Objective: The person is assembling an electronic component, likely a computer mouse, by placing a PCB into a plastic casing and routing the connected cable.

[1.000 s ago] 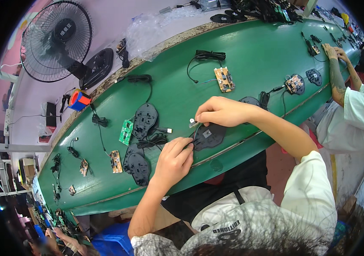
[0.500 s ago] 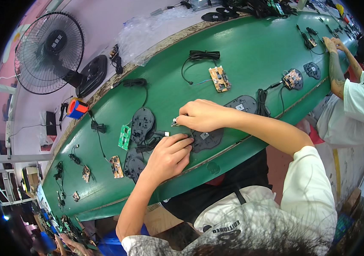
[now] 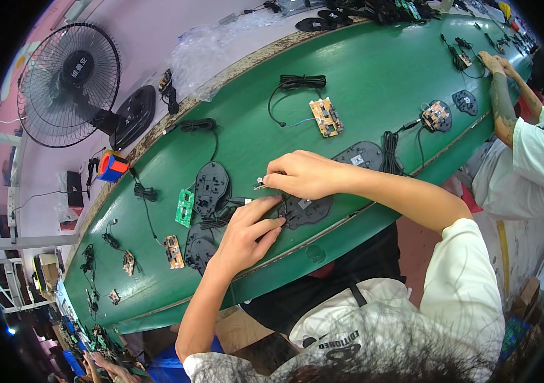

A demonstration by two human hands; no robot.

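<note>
My right hand is closed in a pinch, palm down, above a dark grey mouse base. From its fingertips sticks out a small board-like piece with a pale round bit; the rest is hidden by the fingers. My left hand reaches in from the left, fingers bent, their tips pressed at the left edge of that same base. A thin dark wire shows between the two hands. Left of my left hand lie another mouse base, a green circuit board and a coiled black cable.
Farther out on the green table lies a tan circuit board with a cable. A mouse base sits under my right forearm. Another board is at left. A black fan stands beyond the edge; a co-worker works at right.
My left fingers have shifted slightly and spread apart at the base's edge, and the thin wire now shows. My right hand keeps its pinch in nearly the same place.
</note>
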